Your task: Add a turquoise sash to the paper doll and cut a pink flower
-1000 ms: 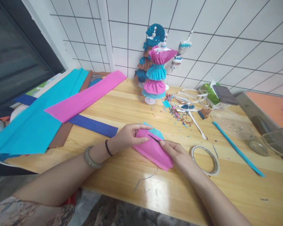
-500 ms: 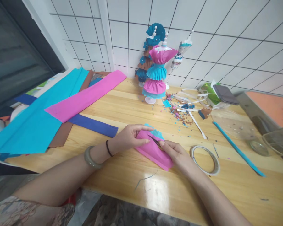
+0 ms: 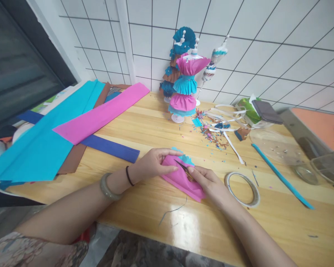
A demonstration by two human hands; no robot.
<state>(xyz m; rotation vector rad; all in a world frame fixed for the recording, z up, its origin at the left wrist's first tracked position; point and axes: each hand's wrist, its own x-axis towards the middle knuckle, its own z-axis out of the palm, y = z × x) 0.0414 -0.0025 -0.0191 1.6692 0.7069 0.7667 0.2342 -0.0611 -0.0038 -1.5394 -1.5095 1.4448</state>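
Near the tabletop's (image 3: 139, 207) front edge, your left hand (image 3: 153, 163) pinches pink crepe paper (image 3: 178, 181), your right hand (image 3: 207, 181) grips scissors (image 3: 184, 169); likely light, soft, easily torn paper: pinch its edge.

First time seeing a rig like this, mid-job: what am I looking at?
No robot here: these are a person's bare hands, seen by one camera worn on the head, looking forward and down. The left hand holds pink paper, with a turquoise piece showing beyond its far edge. The right hand holds small scissors, blades over the pink paper. On the wooden table, a turquoise sheet and a pink strip lie to the left; a tape ring lies to the right. Farther back are paper scraps and ruffled dress forms near the tiled wall.
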